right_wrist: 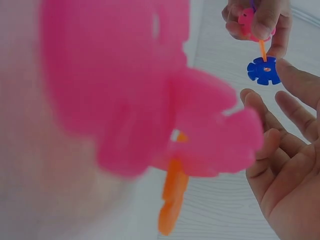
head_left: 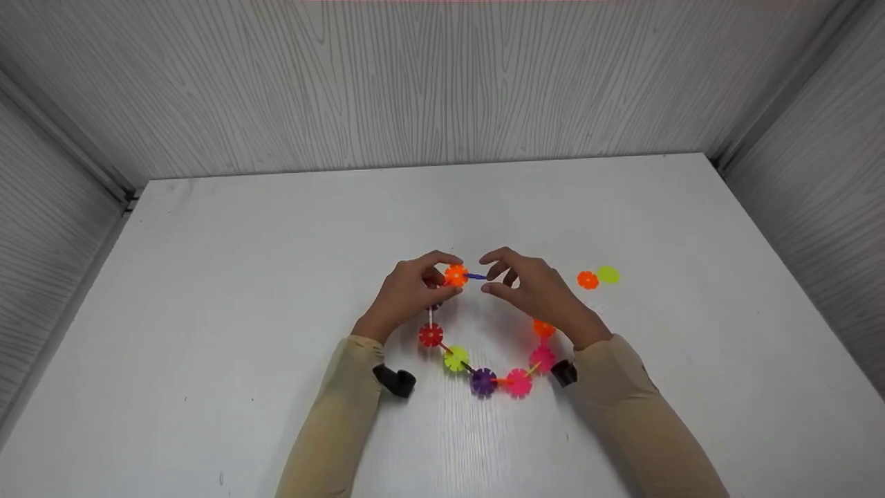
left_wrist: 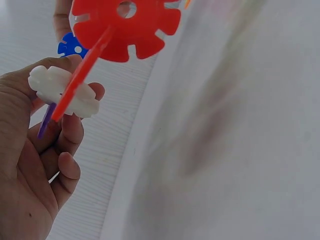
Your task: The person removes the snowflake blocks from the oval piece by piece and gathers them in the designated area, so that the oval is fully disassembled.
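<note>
My left hand (head_left: 409,289) pinches an orange notched disc (head_left: 456,275) between thumb and fingers. A blue notched disc (head_left: 476,277) is slotted into its right side; in the right wrist view the blue disc (right_wrist: 264,71) faces the camera. Close beside it is my right hand (head_left: 532,287), its fingers spread and loosely bent, gripping nothing. Whether the right thumb touches the blue disc's edge, I cannot tell. From the left hand a chain of linked discs curves down past a red disc (head_left: 431,335) and a purple disc (head_left: 484,382), then up to pink discs (head_left: 543,358) under the right wrist.
On the white table (head_left: 276,242), a loose orange disc (head_left: 588,280) and a loose yellow-green disc (head_left: 609,274) lie right of my right hand. Grey wood-grain panels (head_left: 442,83) stand behind and at both sides. Black wrist mounts (head_left: 395,382) sit near the chain.
</note>
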`<state>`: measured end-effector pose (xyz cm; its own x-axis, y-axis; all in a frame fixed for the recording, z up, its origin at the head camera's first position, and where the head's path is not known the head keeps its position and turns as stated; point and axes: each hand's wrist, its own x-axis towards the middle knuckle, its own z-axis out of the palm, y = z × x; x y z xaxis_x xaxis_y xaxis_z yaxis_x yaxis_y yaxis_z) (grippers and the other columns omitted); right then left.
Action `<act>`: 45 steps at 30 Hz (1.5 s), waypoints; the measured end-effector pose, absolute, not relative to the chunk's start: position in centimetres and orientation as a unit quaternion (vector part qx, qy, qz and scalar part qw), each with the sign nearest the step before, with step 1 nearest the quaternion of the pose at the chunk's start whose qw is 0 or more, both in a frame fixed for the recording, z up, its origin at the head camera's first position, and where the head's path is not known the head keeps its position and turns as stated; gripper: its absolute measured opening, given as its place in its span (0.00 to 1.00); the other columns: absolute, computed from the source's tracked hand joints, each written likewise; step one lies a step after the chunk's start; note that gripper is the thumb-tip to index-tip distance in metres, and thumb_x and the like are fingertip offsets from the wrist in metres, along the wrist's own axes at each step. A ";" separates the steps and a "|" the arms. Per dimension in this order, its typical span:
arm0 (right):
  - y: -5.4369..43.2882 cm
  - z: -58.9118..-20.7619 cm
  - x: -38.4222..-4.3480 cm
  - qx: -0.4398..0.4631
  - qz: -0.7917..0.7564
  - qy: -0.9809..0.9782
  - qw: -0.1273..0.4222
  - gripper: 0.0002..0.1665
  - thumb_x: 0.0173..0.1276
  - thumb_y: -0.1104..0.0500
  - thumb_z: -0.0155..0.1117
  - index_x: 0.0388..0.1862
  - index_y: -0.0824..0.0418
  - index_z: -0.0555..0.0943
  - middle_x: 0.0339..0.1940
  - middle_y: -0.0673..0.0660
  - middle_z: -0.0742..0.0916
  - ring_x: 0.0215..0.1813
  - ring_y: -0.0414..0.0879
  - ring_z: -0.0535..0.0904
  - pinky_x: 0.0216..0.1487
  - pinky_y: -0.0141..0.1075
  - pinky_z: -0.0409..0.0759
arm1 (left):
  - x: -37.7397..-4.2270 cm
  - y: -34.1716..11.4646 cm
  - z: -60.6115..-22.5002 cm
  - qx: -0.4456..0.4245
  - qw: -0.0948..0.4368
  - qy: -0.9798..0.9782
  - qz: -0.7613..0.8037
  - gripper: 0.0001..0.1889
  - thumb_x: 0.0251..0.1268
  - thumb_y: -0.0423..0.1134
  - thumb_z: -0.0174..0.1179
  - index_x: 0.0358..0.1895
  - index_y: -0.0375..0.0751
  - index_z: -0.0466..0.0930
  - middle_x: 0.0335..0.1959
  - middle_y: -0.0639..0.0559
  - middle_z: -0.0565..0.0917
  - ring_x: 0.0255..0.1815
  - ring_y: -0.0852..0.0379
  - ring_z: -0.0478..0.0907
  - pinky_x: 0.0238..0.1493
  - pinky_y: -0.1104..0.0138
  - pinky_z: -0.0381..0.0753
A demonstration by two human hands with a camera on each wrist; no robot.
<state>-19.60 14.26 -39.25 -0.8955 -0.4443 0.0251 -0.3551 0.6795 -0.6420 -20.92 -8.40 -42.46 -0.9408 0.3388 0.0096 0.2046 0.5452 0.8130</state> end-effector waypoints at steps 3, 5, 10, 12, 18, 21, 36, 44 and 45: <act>13.9 -39.3 -19.6 -0.219 -0.332 0.915 0.068 0.25 0.66 0.54 0.65 0.61 0.53 0.72 0.48 0.55 0.87 0.44 0.48 0.82 0.47 0.42 0.82 | -20.9 -8.4 -42.5 0.160 0.075 0.875 0.452 0.20 0.59 0.47 0.67 0.57 0.58 0.78 0.35 0.50 0.83 0.31 0.55 0.77 0.37 0.67 0.80; 13.7 -39.5 -19.6 -0.228 -0.328 0.915 0.061 0.24 0.67 0.54 0.65 0.60 0.54 0.73 0.48 0.56 0.87 0.43 0.48 0.82 0.46 0.41 0.82 | -20.8 -8.4 -42.5 0.165 0.076 0.872 0.454 0.21 0.60 0.46 0.67 0.57 0.57 0.78 0.35 0.49 0.83 0.30 0.55 0.77 0.35 0.67 0.80; 13.3 -40.0 -19.7 -0.261 -0.310 0.914 0.016 0.17 0.67 0.59 0.64 0.55 0.55 0.77 0.43 0.57 0.89 0.38 0.49 0.83 0.43 0.41 0.83 | -20.7 -8.5 -42.5 0.173 0.077 0.868 0.460 0.20 0.60 0.45 0.67 0.57 0.56 0.78 0.33 0.48 0.84 0.25 0.56 0.78 0.32 0.68 0.78; 13.1 -40.1 -19.7 -0.271 -0.300 0.915 -0.010 0.15 0.66 0.61 0.64 0.52 0.54 0.79 0.41 0.56 0.89 0.36 0.48 0.84 0.41 0.40 0.83 | -20.6 -8.5 -42.5 0.173 0.078 0.867 0.461 0.20 0.60 0.45 0.67 0.56 0.56 0.78 0.32 0.49 0.84 0.24 0.57 0.78 0.31 0.68 0.77; 13.4 -40.3 -19.9 -0.315 -0.247 0.909 -0.113 0.09 0.65 0.61 0.66 0.43 0.54 0.84 0.36 0.53 0.91 0.30 0.47 0.84 0.35 0.38 0.83 | -20.7 -8.7 -42.6 0.184 0.074 0.871 0.449 0.20 0.61 0.47 0.66 0.57 0.57 0.77 0.32 0.49 0.84 0.23 0.58 0.77 0.30 0.68 0.78; 15.0 -40.3 -20.3 -0.304 -0.244 0.910 -0.142 0.07 0.66 0.60 0.65 0.42 0.55 0.83 0.37 0.53 0.91 0.29 0.47 0.85 0.33 0.37 0.82 | -20.8 -9.7 -42.7 0.168 0.048 0.885 0.432 0.20 0.62 0.47 0.64 0.57 0.56 0.77 0.35 0.48 0.85 0.26 0.57 0.76 0.32 0.68 0.77; 24.0 -39.8 -20.6 -0.132 -0.305 0.941 -0.054 0.17 0.70 0.61 0.60 0.58 0.55 0.78 0.35 0.62 0.88 0.30 0.47 0.77 0.28 0.29 0.72 | -20.8 -12.5 -43.3 0.118 0.037 0.900 0.418 0.22 0.62 0.48 0.64 0.60 0.62 0.76 0.31 0.50 0.84 0.27 0.56 0.75 0.33 0.68 0.76; 25.7 -40.1 -20.5 -0.095 -0.316 0.944 0.010 0.20 0.72 0.58 0.57 0.62 0.53 0.75 0.39 0.63 0.85 0.36 0.53 0.78 0.34 0.30 0.75 | -20.9 -12.5 -43.1 0.131 0.055 0.895 0.422 0.24 0.64 0.48 0.63 0.63 0.62 0.74 0.31 0.50 0.82 0.28 0.56 0.75 0.34 0.68 0.76; 25.9 -40.1 -20.5 -0.095 -0.315 0.944 0.016 0.20 0.73 0.58 0.57 0.63 0.53 0.74 0.39 0.62 0.85 0.37 0.53 0.78 0.35 0.30 0.75 | -21.0 -12.5 -43.1 0.136 0.055 0.894 0.423 0.24 0.64 0.48 0.63 0.64 0.61 0.73 0.31 0.50 0.81 0.28 0.56 0.75 0.35 0.68 0.75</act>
<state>-20.46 25.85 -40.10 -0.9814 -0.1896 0.0289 -0.1690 0.7839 -0.5974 -20.95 -12.46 -43.13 -0.9569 0.2901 0.0166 0.1967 0.6049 0.7716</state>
